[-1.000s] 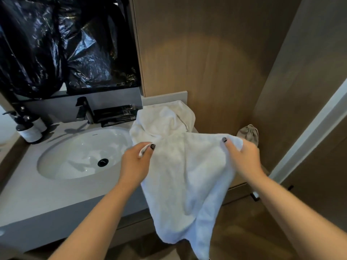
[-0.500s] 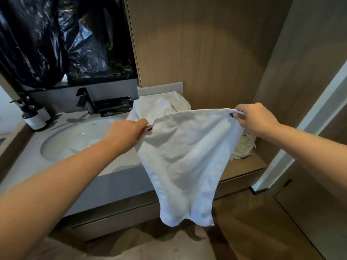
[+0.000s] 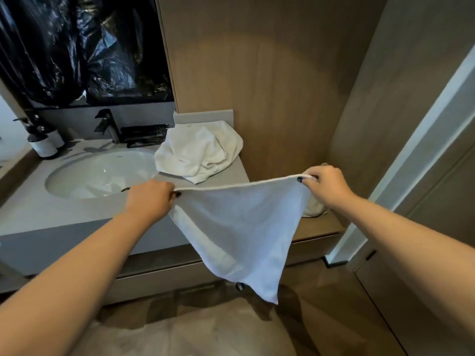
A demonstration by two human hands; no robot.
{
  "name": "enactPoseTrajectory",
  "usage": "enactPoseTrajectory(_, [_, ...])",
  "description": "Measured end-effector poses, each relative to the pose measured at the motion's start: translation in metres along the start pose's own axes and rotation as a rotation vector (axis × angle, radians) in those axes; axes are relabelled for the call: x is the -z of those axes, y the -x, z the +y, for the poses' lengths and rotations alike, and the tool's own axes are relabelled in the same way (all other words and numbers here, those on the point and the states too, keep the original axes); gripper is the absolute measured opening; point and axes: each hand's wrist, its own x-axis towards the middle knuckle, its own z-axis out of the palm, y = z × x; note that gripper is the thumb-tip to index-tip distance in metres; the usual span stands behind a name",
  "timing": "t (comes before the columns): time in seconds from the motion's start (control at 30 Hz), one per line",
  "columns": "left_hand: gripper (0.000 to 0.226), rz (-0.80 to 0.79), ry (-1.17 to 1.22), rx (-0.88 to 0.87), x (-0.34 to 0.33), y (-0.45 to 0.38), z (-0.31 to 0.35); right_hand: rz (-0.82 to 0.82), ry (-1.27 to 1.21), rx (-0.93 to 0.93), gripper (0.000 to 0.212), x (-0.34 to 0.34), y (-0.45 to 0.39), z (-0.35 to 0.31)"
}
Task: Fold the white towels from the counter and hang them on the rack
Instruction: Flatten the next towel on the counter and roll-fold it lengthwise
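Note:
A white towel hangs stretched in the air in front of the grey counter. My left hand pinches its upper left corner. My right hand pinches the upper right corner, a little higher. The top edge is pulled taut between them and the rest droops to a point near the floor. A crumpled pile of white towels lies on the counter's right end, against the wooden wall. No rack is in view.
An oval white sink with a dark faucet sits left of the pile. Two pump bottles stand at the far left. A beige cloth lies on a low wooden shelf behind the towel. Black plastic covers the mirror.
Both hands pulled the towel off the pile and away from the counter, spreading its top edge taut. The pile behind is now uncovered.

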Motion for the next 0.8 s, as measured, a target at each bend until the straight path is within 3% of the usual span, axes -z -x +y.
enactPoseTrajectory(0.07, [0.024, -0.029, -0.020, 0.038, 0.001, 0.006, 0.018, -0.036, -0.102, 0.018, 0.020, -0.011, 0.008, -0.007])
enactPoseTrajectory(0.13, [0.020, 0.040, 0.094, 0.056, -0.002, 0.011, 0.037, -0.052, -0.202, 0.043, 0.022, -0.015, 0.013, -0.018])
enactPoseTrajectory(0.2, [0.032, 0.064, 0.375, 0.027, 0.001, 0.020, 0.059, -0.104, -0.296, 0.074, 0.025, -0.013, 0.018, -0.032])
enactPoseTrajectory(0.27, [0.051, -0.009, 0.764, -0.051, 0.015, 0.032, 0.087, -0.146, -0.361, 0.110, 0.028, -0.011, 0.023, -0.045])
enactPoseTrajectory(0.37, [0.048, 0.004, 1.068, -0.089, 0.037, 0.048, 0.124, -0.100, -0.442, 0.078, 0.016, -0.015, 0.031, -0.060])
enactPoseTrajectory(0.5, [0.019, 0.077, 1.200, 0.011, 0.046, 0.061, 0.151, -0.029, -0.574, -0.017, 0.021, -0.023, 0.043, -0.071])
enactPoseTrajectory(0.63, [0.010, 0.115, 1.139, 0.008, 0.040, 0.064, 0.160, -0.078, -0.805, -0.080, 0.029, -0.025, 0.064, -0.066])
enactPoseTrajectory(0.73, [0.017, 0.102, 1.142, -0.049, 0.037, 0.068, 0.173, -0.096, -0.982, -0.184, 0.027, -0.028, 0.087, -0.059])
enactPoseTrajectory(0.8, [0.026, 0.123, 1.224, -0.020, 0.036, 0.070, 0.185, -0.074, -1.017, -0.221, 0.014, -0.036, 0.103, -0.056])
